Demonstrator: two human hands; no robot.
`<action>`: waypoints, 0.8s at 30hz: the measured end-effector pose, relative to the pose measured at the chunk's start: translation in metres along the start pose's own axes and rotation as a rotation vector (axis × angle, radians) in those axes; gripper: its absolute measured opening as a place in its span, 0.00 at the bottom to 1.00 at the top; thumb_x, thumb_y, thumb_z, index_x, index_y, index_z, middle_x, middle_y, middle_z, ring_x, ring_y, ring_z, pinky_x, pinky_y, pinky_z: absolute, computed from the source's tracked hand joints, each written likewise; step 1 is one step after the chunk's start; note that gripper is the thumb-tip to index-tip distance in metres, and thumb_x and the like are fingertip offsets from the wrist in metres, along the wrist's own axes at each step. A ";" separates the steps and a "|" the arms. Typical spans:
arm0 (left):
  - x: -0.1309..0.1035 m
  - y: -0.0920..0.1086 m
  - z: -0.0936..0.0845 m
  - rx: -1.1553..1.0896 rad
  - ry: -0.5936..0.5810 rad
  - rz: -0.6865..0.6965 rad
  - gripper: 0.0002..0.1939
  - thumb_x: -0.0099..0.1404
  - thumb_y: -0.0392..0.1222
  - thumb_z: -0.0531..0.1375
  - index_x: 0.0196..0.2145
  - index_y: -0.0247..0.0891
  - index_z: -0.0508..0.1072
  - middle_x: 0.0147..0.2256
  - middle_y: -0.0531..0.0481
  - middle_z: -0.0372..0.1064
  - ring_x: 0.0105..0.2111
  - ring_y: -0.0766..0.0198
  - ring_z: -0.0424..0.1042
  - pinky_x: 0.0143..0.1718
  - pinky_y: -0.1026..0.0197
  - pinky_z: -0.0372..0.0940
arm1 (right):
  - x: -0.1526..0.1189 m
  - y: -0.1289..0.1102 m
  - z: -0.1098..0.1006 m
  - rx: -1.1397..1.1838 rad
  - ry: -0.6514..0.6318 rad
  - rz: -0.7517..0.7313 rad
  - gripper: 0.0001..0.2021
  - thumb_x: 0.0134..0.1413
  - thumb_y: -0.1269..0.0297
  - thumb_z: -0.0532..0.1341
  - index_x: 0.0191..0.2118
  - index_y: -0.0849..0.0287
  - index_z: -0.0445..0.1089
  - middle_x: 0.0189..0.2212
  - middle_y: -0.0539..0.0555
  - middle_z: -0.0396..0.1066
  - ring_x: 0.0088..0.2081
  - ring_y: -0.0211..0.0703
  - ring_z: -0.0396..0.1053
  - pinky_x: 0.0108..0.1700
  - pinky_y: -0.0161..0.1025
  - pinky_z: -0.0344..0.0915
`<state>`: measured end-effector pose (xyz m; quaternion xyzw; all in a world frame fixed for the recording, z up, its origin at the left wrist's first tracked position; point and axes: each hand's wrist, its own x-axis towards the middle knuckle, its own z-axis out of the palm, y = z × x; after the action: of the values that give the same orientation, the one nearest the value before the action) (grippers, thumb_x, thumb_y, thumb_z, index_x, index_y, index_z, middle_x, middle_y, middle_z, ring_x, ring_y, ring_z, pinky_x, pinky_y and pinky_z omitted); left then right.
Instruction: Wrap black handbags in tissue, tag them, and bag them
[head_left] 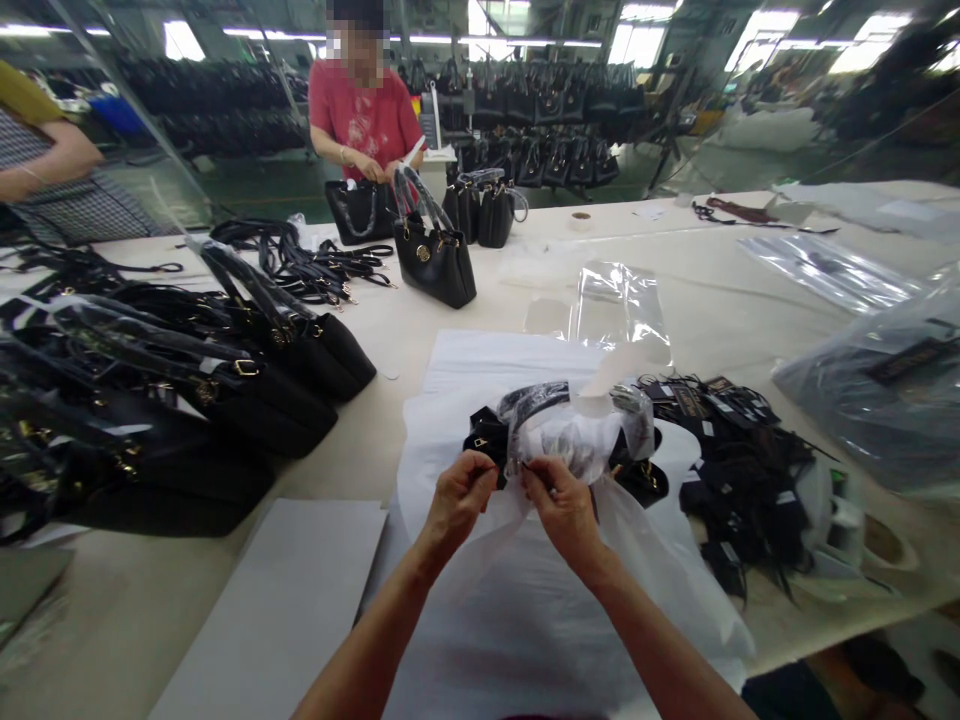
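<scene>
A black handbag (489,432) lies on white tissue paper (540,610) in front of me, mostly covered by the paper. Its handles (541,398) are wrapped in clear plastic, and white paper rises between them. At the bag's left part, my left hand (466,490) is closed, with thumb and fingertips pinched together. Close to its right, my right hand (559,495) is also pinched near the base of a wrapped handle. Whatever the fingertips hold is too small to make out.
Black handbags (292,390) crowd the left, with straps (300,255) behind them. Black tags (750,470) are piled at right beside a plastic-covered bag (885,390). Clear plastic sleeves (622,305) lie ahead. A person in red (367,120) handles a bag across the table (525,225).
</scene>
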<state>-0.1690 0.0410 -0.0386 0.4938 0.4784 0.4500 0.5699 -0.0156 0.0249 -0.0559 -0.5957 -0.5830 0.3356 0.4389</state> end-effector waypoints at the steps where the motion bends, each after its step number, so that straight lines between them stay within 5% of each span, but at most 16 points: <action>1: -0.003 -0.006 -0.002 0.124 -0.004 0.049 0.06 0.57 0.43 0.57 0.27 0.37 0.66 0.19 0.58 0.58 0.17 0.73 0.55 0.19 0.68 0.51 | -0.002 0.001 0.000 -0.004 -0.004 -0.016 0.10 0.55 0.56 0.56 0.33 0.57 0.68 0.23 0.49 0.69 0.25 0.38 0.66 0.28 0.33 0.60; 6: -0.006 -0.024 0.000 0.479 0.081 0.163 0.07 0.60 0.40 0.52 0.28 0.38 0.68 0.25 0.54 0.64 0.26 0.68 0.62 0.28 0.66 0.56 | -0.002 -0.003 0.003 -0.127 0.053 -0.035 0.09 0.53 0.59 0.56 0.30 0.57 0.70 0.22 0.50 0.69 0.24 0.39 0.66 0.29 0.35 0.59; 13: 0.006 -0.019 0.018 0.597 0.199 0.209 0.07 0.62 0.39 0.51 0.27 0.39 0.67 0.25 0.53 0.64 0.25 0.67 0.62 0.27 0.65 0.54 | 0.014 -0.006 -0.004 0.209 -0.013 0.341 0.11 0.45 0.55 0.60 0.24 0.58 0.66 0.17 0.48 0.68 0.19 0.38 0.64 0.23 0.34 0.59; 20: -0.004 -0.035 0.005 0.516 0.093 0.104 0.06 0.60 0.40 0.53 0.28 0.39 0.68 0.24 0.55 0.64 0.24 0.67 0.61 0.27 0.65 0.54 | 0.001 -0.009 0.001 -0.052 -0.043 0.042 0.06 0.48 0.61 0.58 0.30 0.55 0.71 0.22 0.49 0.70 0.25 0.41 0.66 0.30 0.37 0.60; 24: -0.010 -0.040 -0.004 0.358 0.020 0.072 0.07 0.59 0.43 0.53 0.27 0.38 0.65 0.21 0.57 0.57 0.21 0.68 0.58 0.24 0.66 0.54 | -0.003 -0.006 0.001 0.058 -0.088 0.072 0.06 0.46 0.60 0.61 0.30 0.56 0.70 0.24 0.48 0.70 0.27 0.40 0.66 0.31 0.36 0.62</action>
<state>-0.1728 0.0274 -0.0771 0.5999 0.5384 0.3826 0.4515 -0.0189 0.0217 -0.0511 -0.5882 -0.5699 0.3936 0.4176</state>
